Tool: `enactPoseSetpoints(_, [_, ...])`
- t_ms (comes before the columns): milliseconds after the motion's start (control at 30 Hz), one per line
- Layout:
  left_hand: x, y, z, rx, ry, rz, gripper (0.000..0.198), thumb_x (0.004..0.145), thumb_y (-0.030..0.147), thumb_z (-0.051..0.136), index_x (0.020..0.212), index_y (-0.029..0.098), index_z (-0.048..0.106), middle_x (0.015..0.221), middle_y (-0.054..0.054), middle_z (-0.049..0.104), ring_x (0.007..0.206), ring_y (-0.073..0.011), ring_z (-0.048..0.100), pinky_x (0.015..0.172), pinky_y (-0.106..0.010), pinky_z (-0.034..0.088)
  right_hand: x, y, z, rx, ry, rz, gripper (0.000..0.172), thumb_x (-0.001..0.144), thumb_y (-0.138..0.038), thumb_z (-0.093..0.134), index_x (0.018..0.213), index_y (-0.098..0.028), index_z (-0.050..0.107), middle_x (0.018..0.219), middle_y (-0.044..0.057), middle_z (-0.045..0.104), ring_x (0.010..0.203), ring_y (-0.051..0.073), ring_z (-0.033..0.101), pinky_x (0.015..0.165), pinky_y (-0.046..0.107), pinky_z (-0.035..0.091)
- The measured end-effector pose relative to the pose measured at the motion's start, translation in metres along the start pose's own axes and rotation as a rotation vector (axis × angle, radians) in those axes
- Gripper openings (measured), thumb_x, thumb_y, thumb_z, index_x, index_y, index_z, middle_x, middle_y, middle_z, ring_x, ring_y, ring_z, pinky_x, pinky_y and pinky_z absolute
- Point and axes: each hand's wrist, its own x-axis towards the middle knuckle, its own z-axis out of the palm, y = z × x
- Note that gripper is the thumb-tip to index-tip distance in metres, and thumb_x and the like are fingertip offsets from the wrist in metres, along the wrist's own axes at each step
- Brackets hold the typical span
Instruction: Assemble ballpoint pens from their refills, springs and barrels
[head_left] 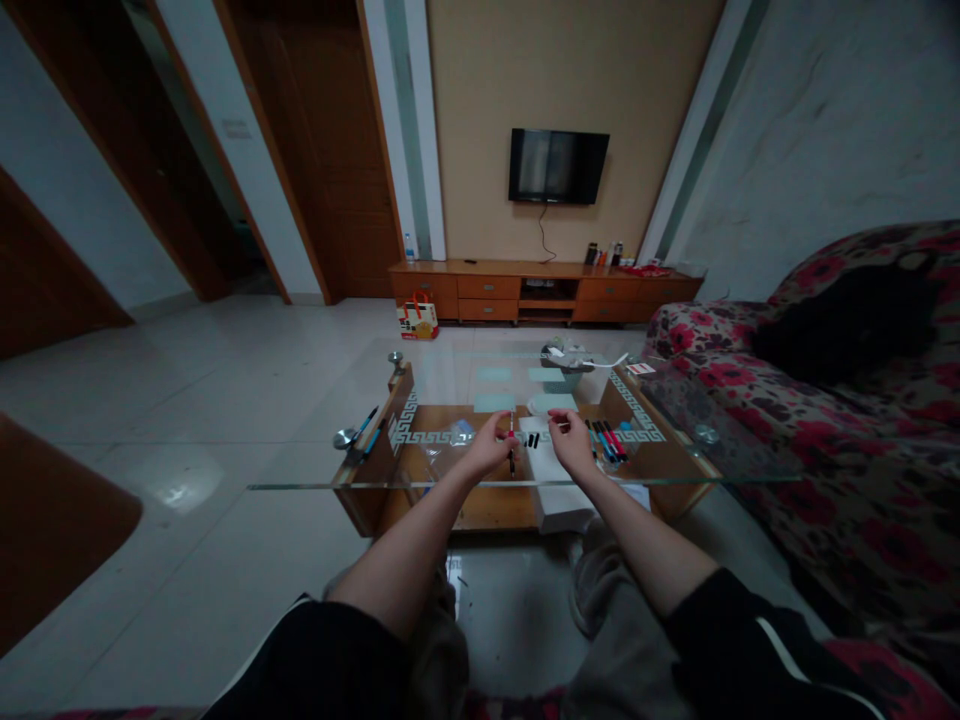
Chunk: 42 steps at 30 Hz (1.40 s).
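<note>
Over the glass coffee table (315, 470), my left hand (489, 447) is closed round a slim pen (511, 436) with a red part, held upright between thumb and fingers. Its exact make-up is too small to tell. My right hand (571, 442) is pinched, fingertips together, a short way to the right; whatever it holds is too small to name. Between the hands lie a few small black pieces (532, 440), like pen caps. Right beside my right hand are several pens (609, 440) in black, blue and red. At the table's left side lie blue and black pens (366, 430).
Clear plastic bags (450, 436) lie left of my left hand. A white box (559, 500) shows beneath the glass. A bundled bag (566, 354) sits at the far edge. A flowered sofa (825, 400) borders the right side; a TV cabinet (487, 290) stands behind.
</note>
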Motion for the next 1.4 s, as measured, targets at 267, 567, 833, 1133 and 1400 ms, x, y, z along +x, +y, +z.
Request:
enactPoseSetpoints(267, [-0.002, 0.003, 0.0, 0.009, 0.023, -0.026, 0.059, 0.084, 0.013, 0.063, 0.138, 0.024, 0.042, 0.086, 0.0, 0.061, 0.055, -0.0104, 0.065, 0.054, -0.02, 0.051, -0.003, -0.002, 0.003, -0.09, -0.091, -0.077, 0.023, 0.076, -0.021, 0.054, 0.095, -0.017, 0.067, 0.094, 0.007, 0.068, 0.074, 0.018, 0.061, 0.072, 0.032, 0.05])
enactPoseSetpoints(567, [0.0, 0.001, 0.001, 0.008, 0.024, -0.035, 0.049, 0.085, 0.014, 0.062, 0.131, 0.021, 0.046, 0.085, 0.001, 0.061, 0.053, -0.0087, 0.064, 0.053, -0.018, 0.049, -0.007, 0.015, 0.007, -0.262, -0.213, -0.097, 0.027, 0.072, -0.014, 0.057, 0.096, -0.019, 0.069, 0.099, 0.006, 0.066, 0.068, 0.015, 0.058, 0.074, 0.031, 0.05])
enactPoseSetpoints(833, [-0.001, 0.002, 0.001, -0.003, 0.026, -0.043, 0.048, 0.083, 0.015, 0.065, 0.128, 0.021, 0.047, 0.085, 0.001, 0.062, 0.052, -0.009, 0.064, 0.053, -0.02, 0.05, -0.007, 0.011, 0.006, -0.315, -0.248, -0.104, 0.028, 0.073, -0.012, 0.058, 0.097, -0.019, 0.07, 0.096, 0.004, 0.071, 0.071, 0.015, 0.061, 0.075, 0.029, 0.049])
enactPoseSetpoints(1133, [-0.002, 0.004, 0.002, 0.017, 0.019, -0.031, 0.045, 0.085, 0.013, 0.061, 0.127, 0.02, 0.047, 0.086, 0.0, 0.061, 0.053, -0.0091, 0.064, 0.051, -0.018, 0.049, -0.009, 0.009, 0.005, -0.354, -0.272, -0.141, 0.029, 0.073, -0.012, 0.058, 0.093, -0.022, 0.076, 0.094, 0.004, 0.072, 0.074, 0.018, 0.064, 0.077, 0.031, 0.051])
enactPoseSetpoints(1400, [0.0, 0.0, 0.001, 0.046, 0.006, -0.02, 0.046, 0.084, 0.013, 0.062, 0.127, 0.021, 0.048, 0.085, 0.001, 0.06, 0.052, -0.0094, 0.064, 0.052, -0.019, 0.049, -0.009, 0.014, 0.004, -0.388, -0.304, -0.161, 0.03, 0.076, -0.013, 0.057, 0.096, -0.023, 0.077, 0.096, 0.005, 0.072, 0.079, 0.019, 0.064, 0.081, 0.032, 0.051])
